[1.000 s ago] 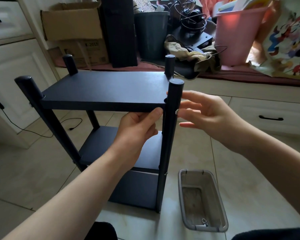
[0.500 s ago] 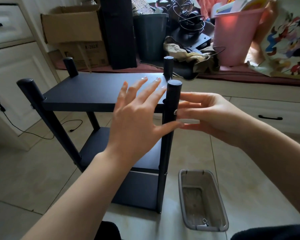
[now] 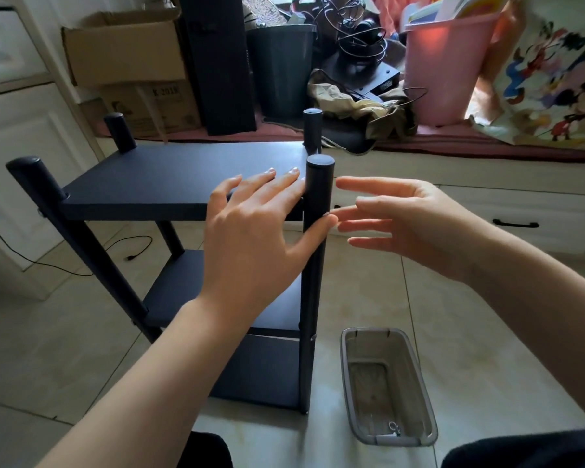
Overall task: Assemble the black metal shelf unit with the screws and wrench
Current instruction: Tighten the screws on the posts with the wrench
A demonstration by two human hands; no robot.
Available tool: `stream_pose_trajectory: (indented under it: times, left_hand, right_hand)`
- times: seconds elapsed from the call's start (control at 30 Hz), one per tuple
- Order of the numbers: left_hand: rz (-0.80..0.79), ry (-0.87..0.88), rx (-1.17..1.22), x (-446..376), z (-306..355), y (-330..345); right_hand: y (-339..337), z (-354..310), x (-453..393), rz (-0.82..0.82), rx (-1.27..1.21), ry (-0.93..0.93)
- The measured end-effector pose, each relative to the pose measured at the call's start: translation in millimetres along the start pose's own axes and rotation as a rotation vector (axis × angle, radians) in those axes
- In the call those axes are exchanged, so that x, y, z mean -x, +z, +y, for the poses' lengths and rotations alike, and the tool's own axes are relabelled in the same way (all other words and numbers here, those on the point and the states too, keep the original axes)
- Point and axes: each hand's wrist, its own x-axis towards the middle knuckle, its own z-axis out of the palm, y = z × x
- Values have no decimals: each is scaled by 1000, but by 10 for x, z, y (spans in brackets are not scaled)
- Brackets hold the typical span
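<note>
The black metal shelf unit (image 3: 169,179) stands upright on the tiled floor with three boards between four round posts. My left hand (image 3: 254,234) is spread flat in front of the top board's near right corner, its thumb touching the near right post (image 3: 314,275). My right hand (image 3: 402,217) hovers open just right of that post, fingers straight and pointing left, holding nothing. A small metal part (image 3: 395,428) lies in the clear plastic tray (image 3: 419,376) on the floor. No wrench shows.
A window ledge behind holds cardboard boxes (image 3: 125,49), a dark bin (image 3: 281,69), a pink bin (image 3: 443,69), wires and a printed bag. White cabinets (image 3: 17,163) stand at the left, a drawer (image 3: 517,217) at the right. A black cable (image 3: 81,261) lies on the floor.
My left hand let go of the top board's front edge, rose and spread open. My right hand drew slightly away from the post and opened its fingers.
</note>
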Motion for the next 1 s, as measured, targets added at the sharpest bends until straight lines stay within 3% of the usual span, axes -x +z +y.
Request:
stream_pose_trajectory:
  times: [0.1, 0.33, 0.53, 1.0]
  left_hand:
    - [55, 10, -7, 13, -2, 32]
    - [149, 55, -4, 26, -35, 110]
    - [248, 120, 4, 30, -82, 197]
    - [382, 196, -51, 7, -133, 323]
  right_hand:
    - [-83, 171, 74, 69, 78, 76]
    - [-368, 880, 234, 46, 323, 369]
    - [-488, 1783, 99, -90, 722, 687]
    - [-365, 3640, 208, -215, 1063, 910]
